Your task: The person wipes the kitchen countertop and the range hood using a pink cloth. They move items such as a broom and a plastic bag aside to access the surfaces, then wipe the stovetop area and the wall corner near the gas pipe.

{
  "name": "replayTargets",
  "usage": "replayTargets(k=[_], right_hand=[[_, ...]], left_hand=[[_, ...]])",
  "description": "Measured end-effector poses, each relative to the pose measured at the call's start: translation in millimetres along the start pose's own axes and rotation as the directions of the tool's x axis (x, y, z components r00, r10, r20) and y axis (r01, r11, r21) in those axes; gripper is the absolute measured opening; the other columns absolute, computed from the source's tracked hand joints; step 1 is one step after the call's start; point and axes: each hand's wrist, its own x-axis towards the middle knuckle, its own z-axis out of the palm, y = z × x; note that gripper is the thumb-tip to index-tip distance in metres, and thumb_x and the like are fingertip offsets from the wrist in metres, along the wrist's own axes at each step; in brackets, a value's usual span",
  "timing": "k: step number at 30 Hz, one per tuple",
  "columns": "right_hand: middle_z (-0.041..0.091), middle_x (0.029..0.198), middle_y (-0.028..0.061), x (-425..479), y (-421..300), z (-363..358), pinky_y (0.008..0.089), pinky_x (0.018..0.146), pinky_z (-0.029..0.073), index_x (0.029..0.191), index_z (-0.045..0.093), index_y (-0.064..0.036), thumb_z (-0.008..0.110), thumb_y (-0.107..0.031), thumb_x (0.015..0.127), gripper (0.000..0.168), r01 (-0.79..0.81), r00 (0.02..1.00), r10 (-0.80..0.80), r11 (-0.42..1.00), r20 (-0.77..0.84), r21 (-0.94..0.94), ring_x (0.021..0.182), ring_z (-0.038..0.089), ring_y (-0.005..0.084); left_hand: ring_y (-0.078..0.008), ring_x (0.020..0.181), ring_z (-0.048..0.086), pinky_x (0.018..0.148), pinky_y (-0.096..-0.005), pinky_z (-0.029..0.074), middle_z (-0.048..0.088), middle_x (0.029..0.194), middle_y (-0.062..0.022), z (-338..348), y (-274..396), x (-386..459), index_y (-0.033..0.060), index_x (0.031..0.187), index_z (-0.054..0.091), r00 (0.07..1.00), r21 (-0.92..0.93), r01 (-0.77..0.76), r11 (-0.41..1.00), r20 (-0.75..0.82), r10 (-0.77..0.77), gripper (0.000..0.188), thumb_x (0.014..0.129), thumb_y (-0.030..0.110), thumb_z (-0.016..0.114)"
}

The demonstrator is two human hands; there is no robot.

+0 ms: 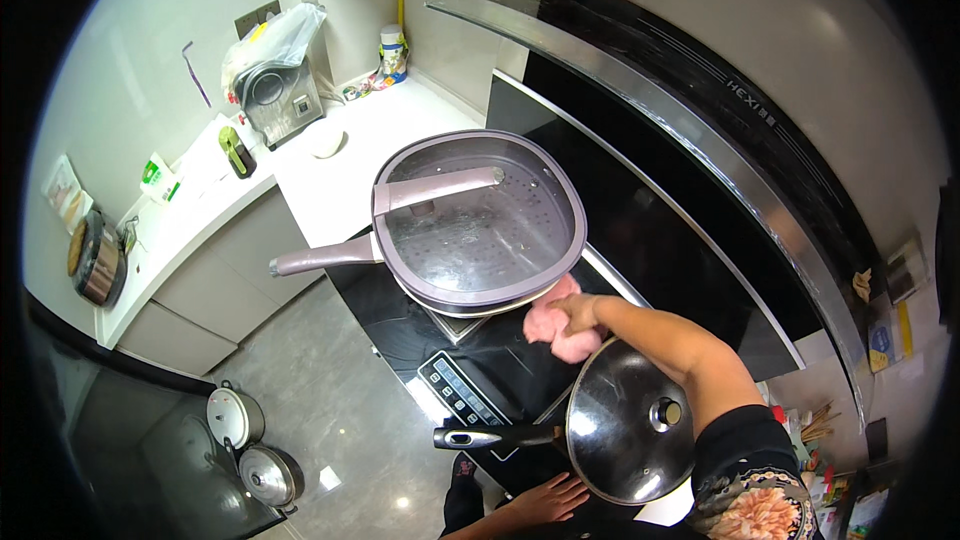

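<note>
My right hand (576,313) grips a fluffy pink cloth (544,322), pressed on the black glass cooktop (517,367). The cloth lies between two pans, and its far end touches or passes under the large pan's rim. That large square pan (382,270) has a mauve handle and stands under a glass lid (480,232) with a mauve rim and grip bar. Below my right forearm is a frying pan with a dark domed lid (622,427); its black handle (499,436) points left. My left hand (553,499) is empty, fingers spread, near the cooktop's front edge beside this pan.
A control panel (461,394) faces the front edge. The range hood's glass edge (675,97) overhangs the back. On the white counter (360,157) are a steel appliance (277,97), a white bowl (327,142) and a green-topped bottle (237,152). Two lidded pots (236,416) stand low at left.
</note>
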Motion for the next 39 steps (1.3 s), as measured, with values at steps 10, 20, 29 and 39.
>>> replayTargets(k=[10, 20, 29, 39], right_hand=[[0.052, 0.137, 0.018, -16, -30, 30, 0.038, 0.089, 0.048, 0.151, 0.029, -0.027, 0.069, -0.03, 0.078, 0.083, -0.005, 0.993, -0.006, 0.996, 0.121, 0.086, 0.111, 0.06, 0.0311], [0.063, 0.118, 0.0175, -292, -49, 108, 0.0343, 0.088, 0.053, 0.135, 0.049, -0.001, 0.064, -0.008, 0.087, 0.05, 0.684, 0.446, 0.38, 0.439, -0.81, 0.583, 0.104, 0.064, 0.023], [0.068, 0.102, 0.0189, -328, -82, 238, 0.0362, 0.079, 0.055, 0.119, 0.057, 0.004, 0.063, -0.006, 0.087, 0.034, 0.719, 0.295, 0.672, 0.312, -0.68, 0.621, 0.088, 0.069, 0.0255], [0.069, 0.099, 0.0216, -331, -155, 301, 0.0367, 0.081, 0.056, 0.113, 0.062, 0.006, 0.059, 0.001, 0.087, 0.027, 0.748, 0.446, 0.648, 0.11, -0.618, 0.655, 0.087, 0.069, 0.0276]], left_hand=[[-0.0352, 0.119, 0.052, 0.1, -0.0442, 0.043, 0.06, 0.12, -0.0196, -98, -27, -30, 0.0003, 0.103, 0.064, 0.955, -0.111, 0.272, 0.956, 0.157, -0.253, 0.027, 0.088, 0.02, 0.054], [-0.0473, 0.13, 0.037, 0.108, -0.0548, 0.029, 0.042, 0.138, -0.0262, -159, -177, 39, 0.0073, 0.131, 0.054, 0.687, -0.041, 0.443, 0.896, -0.626, -0.369, 0.053, 0.084, 0.032, 0.064], [-0.052, 0.126, 0.038, 0.107, -0.0588, 0.028, 0.046, 0.135, -0.0242, -112, -160, 1, 0.0115, 0.114, 0.067, 0.787, 0.045, 0.463, 0.885, -0.479, -0.388, 0.045, 0.077, 0.037, 0.07], [-0.0462, 0.135, 0.033, 0.113, -0.0536, 0.024, 0.036, 0.145, -0.0281, -173, -232, -180, 0.0059, 0.135, 0.05, 0.644, 0.213, 0.754, 0.621, -0.426, -0.636, 0.063, 0.081, 0.035, 0.064]])
